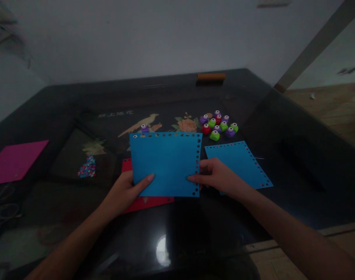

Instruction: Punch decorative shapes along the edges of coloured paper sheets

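Between both hands I hold up a blue sheet of paper point(165, 167) with small punched holes along its top and right edges. My left hand point(130, 190) pinches its left side, thumb in front and fingers behind. At the right edge, my right hand point(214, 177) grips it the same way. Behind and below it lies a red punched sheet point(148, 203), mostly covered. Another blue punched sheet point(238, 163) rests on the table to the right. A purple craft punch point(144, 128) peeks out just beyond the held paper's top edge.
Several purple, green and red craft punches point(218, 124) cluster at the back right. A heap of paper bits point(88, 167) and a magenta sheet point(18, 161) lie left. An orange-brown roll point(211, 77) sits at the dark glossy table's point(194, 233) far edge, near the wall.
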Demonstrator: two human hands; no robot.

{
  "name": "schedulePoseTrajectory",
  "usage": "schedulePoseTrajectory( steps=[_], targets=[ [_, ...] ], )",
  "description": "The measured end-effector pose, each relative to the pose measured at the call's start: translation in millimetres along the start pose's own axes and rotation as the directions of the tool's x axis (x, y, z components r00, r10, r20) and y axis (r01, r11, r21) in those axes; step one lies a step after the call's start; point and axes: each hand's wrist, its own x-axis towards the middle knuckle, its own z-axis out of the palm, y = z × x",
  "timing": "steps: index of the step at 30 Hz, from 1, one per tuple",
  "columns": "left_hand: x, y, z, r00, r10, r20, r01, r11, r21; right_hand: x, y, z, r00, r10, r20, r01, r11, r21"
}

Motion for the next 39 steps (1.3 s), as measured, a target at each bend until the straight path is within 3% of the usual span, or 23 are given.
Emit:
schedulePoseTrajectory(
  steps=[8,13,18,20,24,30,34,39],
  targets=[
    [0,0,4.5,0.992,0.119,0.051,-0.12,0.992,0.027,4,5,-3,0.999,-0.028,-0.046,0.025,0.998,-0.064],
    [10,-11,-4.1,0.964,0.223,-0.146,-0.211,0.973,0.092,7,4,-11,0.986,-0.051,-0.156,0.023,0.985,-0.173],
    [29,-26,-19.8,0.896,0.282,-0.342,-0.193,0.942,0.273,9,7,-20,0.965,-0.066,-0.252,0.018,0.982,-0.188],
    [37,-29,-26.1,0.872,0.322,-0.368,-0.183,0.912,0.366,11,9,-23,0.959,-0.073,-0.276,0.026,0.985,-0.169],
    [51,-24,-30.2,0.856,0.4,-0.329,-0.144,0.794,0.591,11,10,-24,0.951,-0.098,-0.292,0.068,0.991,-0.112],
    [70,-17,-17.6,0.848,0.448,-0.282,-0.02,0.559,0.829,9,6,-22,0.944,-0.105,-0.312,0.099,0.995,-0.033],
    [73,-18,-14.1,0.88,0.395,-0.264,0.037,0.497,0.867,8,6,-22,0.943,-0.127,-0.307,0.126,0.992,-0.023],
    [71,-15,-15.5,0.885,0.405,-0.228,0.012,0.471,0.882,6,6,-21,0.944,-0.157,-0.289,0.156,0.987,-0.029]
  ],
)
